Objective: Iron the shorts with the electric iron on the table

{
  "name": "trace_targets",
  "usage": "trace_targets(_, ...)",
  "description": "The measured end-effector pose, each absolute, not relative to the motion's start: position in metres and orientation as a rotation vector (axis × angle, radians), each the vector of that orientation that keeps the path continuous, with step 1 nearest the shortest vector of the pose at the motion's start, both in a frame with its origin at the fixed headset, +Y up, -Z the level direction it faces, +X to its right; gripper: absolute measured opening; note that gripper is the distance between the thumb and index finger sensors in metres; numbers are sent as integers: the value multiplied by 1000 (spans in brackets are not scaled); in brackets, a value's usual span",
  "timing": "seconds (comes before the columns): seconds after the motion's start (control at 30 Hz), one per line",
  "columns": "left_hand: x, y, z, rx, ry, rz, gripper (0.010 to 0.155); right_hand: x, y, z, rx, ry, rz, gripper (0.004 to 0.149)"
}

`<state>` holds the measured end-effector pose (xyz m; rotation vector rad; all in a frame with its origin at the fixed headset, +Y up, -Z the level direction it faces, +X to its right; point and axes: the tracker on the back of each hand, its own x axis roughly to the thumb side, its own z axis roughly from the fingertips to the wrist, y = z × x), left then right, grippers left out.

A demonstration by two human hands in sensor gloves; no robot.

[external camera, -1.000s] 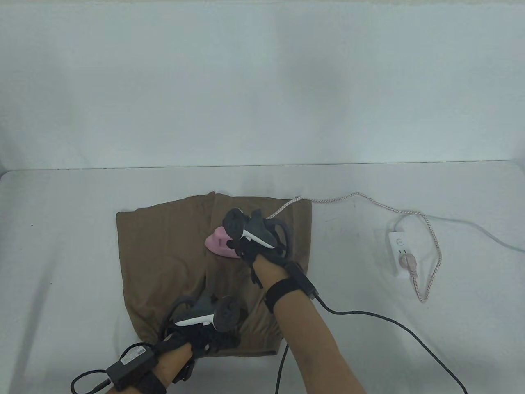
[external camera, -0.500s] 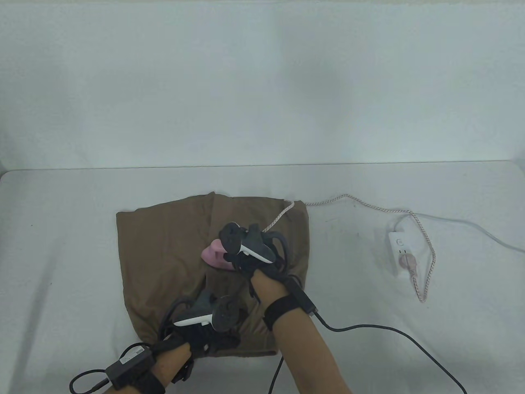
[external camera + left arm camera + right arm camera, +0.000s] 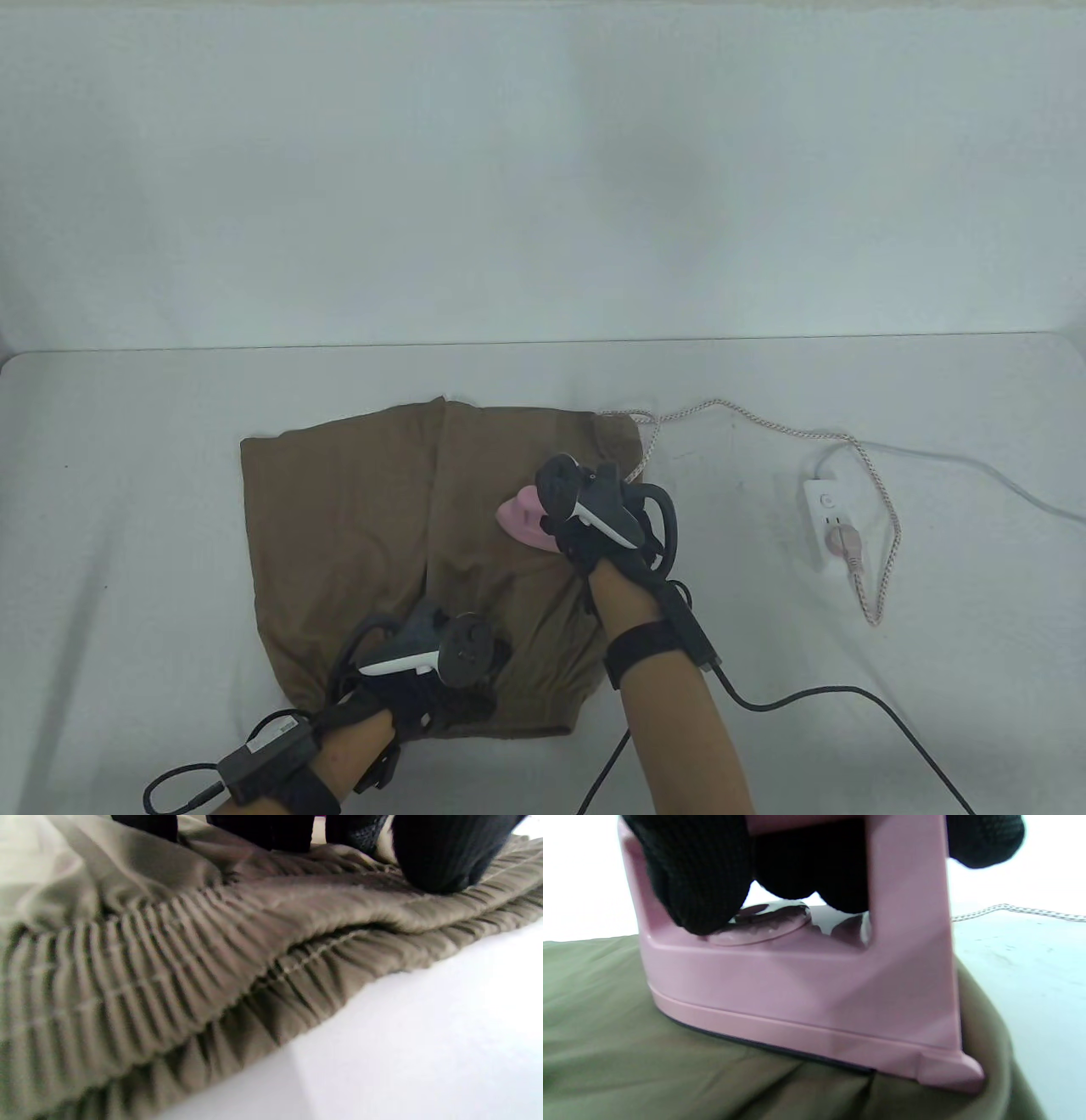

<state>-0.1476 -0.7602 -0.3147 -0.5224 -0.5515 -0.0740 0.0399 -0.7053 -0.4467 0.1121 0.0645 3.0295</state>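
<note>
Right hand (image 3: pixel 594 518) grips my pink electric iron (image 3: pixel 806 993), flat on the brown shorts (image 3: pixel 356 509) toward their right edge; unpressed cloth lies leftward. Left hand (image 3: pixel 424 679) presses the elastic waistband (image 3: pixel 169 976) at the table's near edge.

Your white worktop (image 3: pixel 153 526) carries olive-brown shorts (image 3: pixel 356 518) spread flat near its middle, the gathered waistband at your near edge. To your right, well apart from the shorts, a white power strip (image 3: pixel 827 522) lies flat with a pink plug (image 3: pixel 847 543) in it. A braided cord (image 3: pixel 764 422) trails across the surface from that plug toward the shorts' far right corner.
</note>
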Motion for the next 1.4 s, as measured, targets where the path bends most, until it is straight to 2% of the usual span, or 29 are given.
trace_targets(0.23,-150,-761,-315,-529,-550,-58,74,30,-705,-433,116,-24,3073,60)
trace_targets(0.43,-150,-761,-315,-524,-549,-65,74,20,-707,-441,118,0,3009,61)
trace_targets(1.0,-147,-761,-314,-519,-543,-86,74,-82,-707,-450,439,60,2938,61)
trace_targets(1.2,-147,-761,-314,-518,-540,-92,74,-89,-706,-450,455,58,2952,61)
trace_targets(1.4,-147,-761,-314,-520,-542,-91,74,-76,-705,-447,452,64,2978,61)
